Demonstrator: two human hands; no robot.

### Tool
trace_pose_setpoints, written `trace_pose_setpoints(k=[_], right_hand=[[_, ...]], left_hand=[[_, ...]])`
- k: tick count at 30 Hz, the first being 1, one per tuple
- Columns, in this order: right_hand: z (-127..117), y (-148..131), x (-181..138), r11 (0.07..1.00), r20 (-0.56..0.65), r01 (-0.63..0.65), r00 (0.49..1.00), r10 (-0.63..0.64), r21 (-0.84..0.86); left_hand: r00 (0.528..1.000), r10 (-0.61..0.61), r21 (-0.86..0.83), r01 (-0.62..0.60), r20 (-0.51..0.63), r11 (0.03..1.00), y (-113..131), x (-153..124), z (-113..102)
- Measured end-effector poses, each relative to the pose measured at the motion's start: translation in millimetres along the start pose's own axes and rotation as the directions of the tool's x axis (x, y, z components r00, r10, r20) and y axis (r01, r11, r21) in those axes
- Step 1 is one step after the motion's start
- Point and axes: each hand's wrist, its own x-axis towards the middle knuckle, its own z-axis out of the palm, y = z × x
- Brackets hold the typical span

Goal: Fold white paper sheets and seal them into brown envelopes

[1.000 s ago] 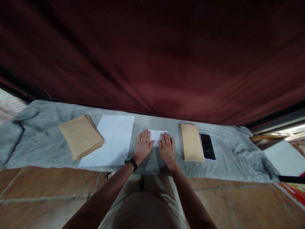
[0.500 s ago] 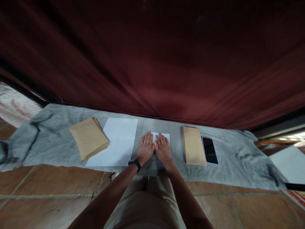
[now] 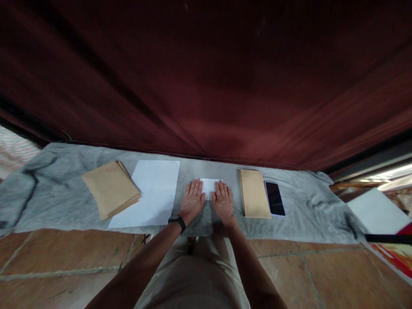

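Note:
A small white piece of paper, seemingly folded, lies on the grey cloth in front of me. Flat over its left part rests my left hand, fingers stretched out. My right hand is laid palm down on its right part, its fingers also extended. Between the two hands the middle of the paper shows; its ends are hidden under them. Left of my left hand are large white sheets, flat on the cloth. A stack of brown envelopes overlaps their left side.
To the right stands a second stack of brown envelopes, with a phone beside it, screen dark. A dark red curtain hangs along the back edge. At far right is a white board-like surface; tiled floor lies below.
My hands have slid apart, left and right, over the small paper, and more of its middle shows. The whole view has shifted slightly.

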Motion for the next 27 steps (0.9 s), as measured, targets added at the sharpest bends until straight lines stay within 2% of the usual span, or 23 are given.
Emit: trace_pose_setpoints(k=[6,9,15,27], right_hand=[[-2.5,1.1,2.2,1.000,-0.029,-0.015,0.999,0.016,0.022],[-2.9,-8.5,10.9,0.999,0.009,-0.019,1.000,0.019,0.032],[1.1,-25.5,20.1,0.996,0.104,0.064,0.992,-0.071,0.068],[3.1,1.8,8.9,0.999,0.029,0.009,1.000,-0.010,0.045]], left_hand=[[0.999,0.031,-0.025,-0.031,0.028,0.999,-1.2,-4.0,-7.6],[0.999,0.035,-0.031,-0.034,0.032,0.999,-1.8,-3.9,-7.5],[0.999,0.041,-0.028,-0.041,0.030,0.999,-1.0,-4.5,-3.9],[0.999,0.031,-0.059,-0.029,0.035,0.998,0.6,-6.2,-0.7]])
